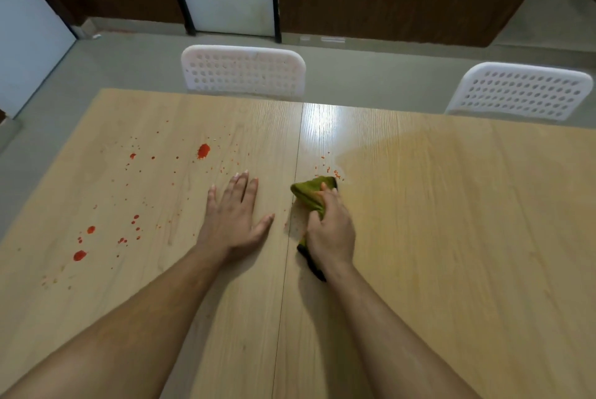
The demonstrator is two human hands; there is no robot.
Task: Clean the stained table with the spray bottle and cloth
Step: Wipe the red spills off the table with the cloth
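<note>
right hand (330, 227) grips the green cloth (311, 195) at the table's (451, 237) centre seam; left hand (233, 218) lies flat, fingers straight — the red stains (203, 151) spread leftward, nearer it. spray bottle not visible.

No text, label, brand, number or sign can be read anywhere in the view.
</note>
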